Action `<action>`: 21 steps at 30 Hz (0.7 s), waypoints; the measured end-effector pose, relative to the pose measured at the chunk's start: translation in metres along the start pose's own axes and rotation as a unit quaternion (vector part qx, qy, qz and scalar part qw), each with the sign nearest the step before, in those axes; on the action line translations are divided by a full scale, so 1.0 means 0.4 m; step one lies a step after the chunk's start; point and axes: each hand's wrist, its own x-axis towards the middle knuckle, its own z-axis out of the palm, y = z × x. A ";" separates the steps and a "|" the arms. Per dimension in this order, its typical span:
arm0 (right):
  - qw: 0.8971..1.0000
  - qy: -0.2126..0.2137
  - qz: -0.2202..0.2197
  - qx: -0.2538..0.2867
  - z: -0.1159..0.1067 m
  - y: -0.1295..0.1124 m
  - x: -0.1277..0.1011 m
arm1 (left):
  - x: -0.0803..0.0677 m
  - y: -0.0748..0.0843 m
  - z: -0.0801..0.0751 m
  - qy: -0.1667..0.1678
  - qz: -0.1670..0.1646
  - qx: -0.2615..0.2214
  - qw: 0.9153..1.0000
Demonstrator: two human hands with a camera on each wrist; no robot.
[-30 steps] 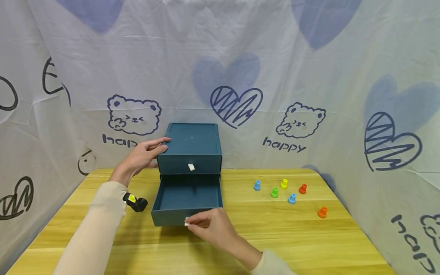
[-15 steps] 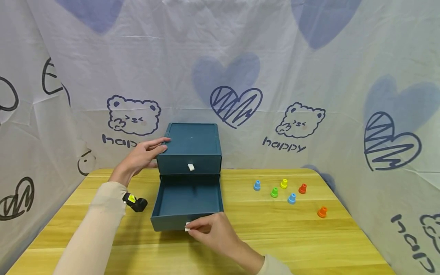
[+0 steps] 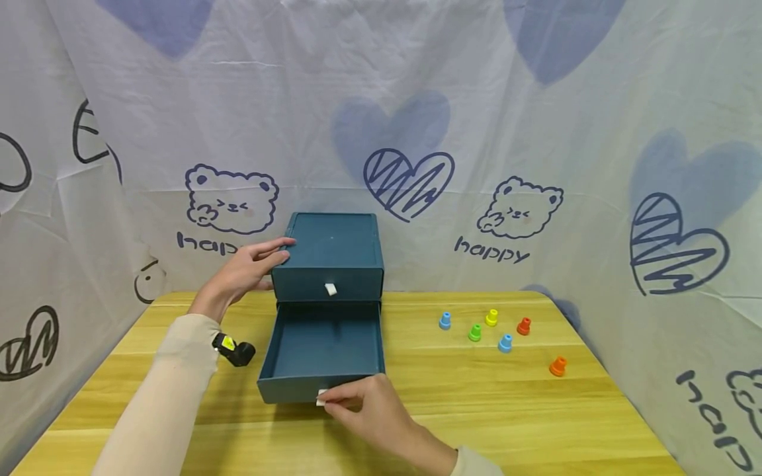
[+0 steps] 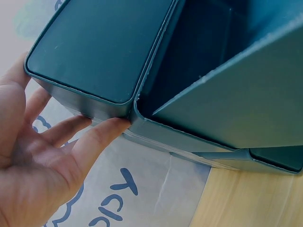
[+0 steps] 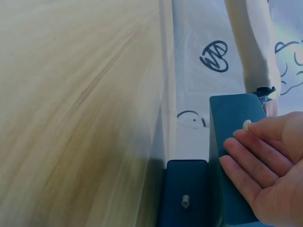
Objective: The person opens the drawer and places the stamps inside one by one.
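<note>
Lower drawer (image 3: 321,354) of the dark teal plastic two-drawer box (image 3: 331,254) has slid further out toward the person, right hand (image 3: 372,413) pinching its small white knob (image 3: 321,397). Left hand (image 3: 244,271) lies flat-fingered against the box's left side, bracing it. Best to pull straight and level, keeping that brace so the box stays put on the wooden table (image 3: 536,410).

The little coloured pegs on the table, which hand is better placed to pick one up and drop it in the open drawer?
Probably the right hand: the pegs lie on its side of the open drawer, while the left hand rests on the cabinet at the far side.
</note>
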 end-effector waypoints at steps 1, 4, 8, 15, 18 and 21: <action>1.000 0.000 -0.002 -0.001 0.001 0.000 0.000 | 0.000 0.000 0.000 0.000 0.000 0.000 1.000; 1.000 0.000 -0.003 -0.004 0.001 0.001 -0.001 | 0.001 -0.001 -0.001 0.000 -0.001 -0.001 1.000; 1.000 -0.004 -0.003 0.000 0.000 0.004 -0.002 | 0.003 -0.002 -0.002 0.000 -0.001 -0.003 1.000; 0.999 -0.035 -0.007 0.020 -0.015 0.000 -0.008 | 0.001 -0.002 -0.001 0.001 -0.004 -0.006 1.000; 0.998 -0.044 0.003 0.034 -0.030 -0.008 -0.015 | -0.001 -0.001 0.000 0.003 -0.006 -0.009 1.000; 0.998 -0.047 0.003 0.028 -0.052 -0.021 -0.021 | -0.002 0.001 0.000 0.004 -0.006 -0.009 1.000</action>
